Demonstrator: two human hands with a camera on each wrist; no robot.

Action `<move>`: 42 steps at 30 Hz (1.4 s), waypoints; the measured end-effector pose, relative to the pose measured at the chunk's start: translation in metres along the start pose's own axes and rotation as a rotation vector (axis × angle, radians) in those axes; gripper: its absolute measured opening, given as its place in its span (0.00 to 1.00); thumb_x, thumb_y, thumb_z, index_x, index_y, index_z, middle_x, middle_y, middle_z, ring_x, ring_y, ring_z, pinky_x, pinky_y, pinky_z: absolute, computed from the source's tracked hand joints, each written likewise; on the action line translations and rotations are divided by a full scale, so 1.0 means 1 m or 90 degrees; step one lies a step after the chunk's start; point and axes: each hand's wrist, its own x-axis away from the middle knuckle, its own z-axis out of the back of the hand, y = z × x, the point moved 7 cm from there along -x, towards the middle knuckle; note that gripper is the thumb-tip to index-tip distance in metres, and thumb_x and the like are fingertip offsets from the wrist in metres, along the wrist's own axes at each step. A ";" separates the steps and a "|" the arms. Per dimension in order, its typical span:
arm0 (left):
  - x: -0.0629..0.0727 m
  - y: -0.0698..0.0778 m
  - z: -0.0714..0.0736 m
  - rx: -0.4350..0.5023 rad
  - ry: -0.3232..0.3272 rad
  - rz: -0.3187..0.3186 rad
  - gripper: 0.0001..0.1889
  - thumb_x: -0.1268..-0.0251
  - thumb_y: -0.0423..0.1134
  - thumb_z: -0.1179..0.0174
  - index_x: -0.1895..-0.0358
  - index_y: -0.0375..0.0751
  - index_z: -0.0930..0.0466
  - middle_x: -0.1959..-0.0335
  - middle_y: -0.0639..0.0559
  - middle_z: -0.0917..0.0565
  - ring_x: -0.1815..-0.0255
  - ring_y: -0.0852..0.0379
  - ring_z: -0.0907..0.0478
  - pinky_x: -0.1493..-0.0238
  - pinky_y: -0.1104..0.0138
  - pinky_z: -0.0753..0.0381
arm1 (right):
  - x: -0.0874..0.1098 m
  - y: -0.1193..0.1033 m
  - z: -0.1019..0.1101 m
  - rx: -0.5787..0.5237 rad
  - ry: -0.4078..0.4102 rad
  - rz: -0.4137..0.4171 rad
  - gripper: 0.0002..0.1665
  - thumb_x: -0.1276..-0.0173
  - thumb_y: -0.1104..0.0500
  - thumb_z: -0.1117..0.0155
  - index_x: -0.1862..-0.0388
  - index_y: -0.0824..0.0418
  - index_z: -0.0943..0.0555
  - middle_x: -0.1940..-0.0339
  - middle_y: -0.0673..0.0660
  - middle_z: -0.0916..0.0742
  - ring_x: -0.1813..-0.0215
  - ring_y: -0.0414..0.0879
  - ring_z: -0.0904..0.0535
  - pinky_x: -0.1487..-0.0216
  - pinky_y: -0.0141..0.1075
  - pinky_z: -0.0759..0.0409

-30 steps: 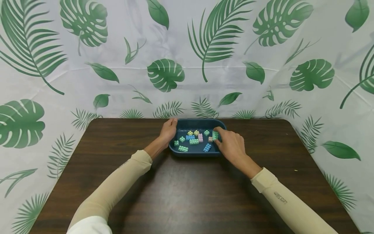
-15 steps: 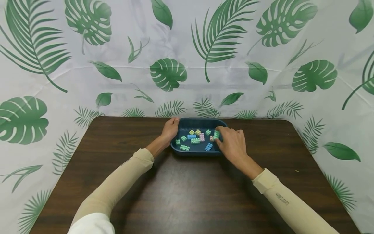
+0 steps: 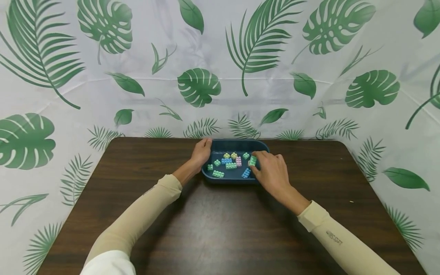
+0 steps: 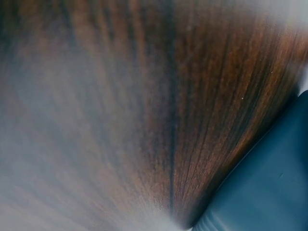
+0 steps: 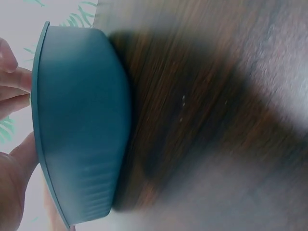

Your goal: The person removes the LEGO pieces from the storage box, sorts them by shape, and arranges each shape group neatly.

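A dark blue tray stands at the far side of the table, with several toy building bricks lying in it. My left hand grips the tray's left end, thumb on the rim. Over the tray's right part, my right hand pinches a green brick between thumb and fingers. A blue brick lies just below that one, and a pink brick is to its left. In the right wrist view, the tray's outer wall hides most of the fingers; the left wrist view shows only a tray corner and wood.
The dark wooden table spreads out in front of the tray. Right behind its far edge hangs a white cloth with green leaves. Two yellow bricks and several green and blue ones lie in the tray's left and middle.
My right hand has shifted slightly left and down with the green brick, now closer to the blue one. The left hand keeps its hold on the tray. The head view has shifted a little.
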 end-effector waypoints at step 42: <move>-0.003 0.003 0.004 -0.044 0.007 -0.013 0.28 0.10 0.55 0.64 0.25 0.43 0.30 0.23 0.43 0.28 0.18 0.43 0.35 0.18 0.44 0.39 | 0.008 -0.048 0.002 -0.038 -0.013 0.068 0.27 0.37 0.49 0.17 0.41 0.54 0.14 0.49 0.55 0.09 0.62 0.49 0.14 0.69 0.41 0.23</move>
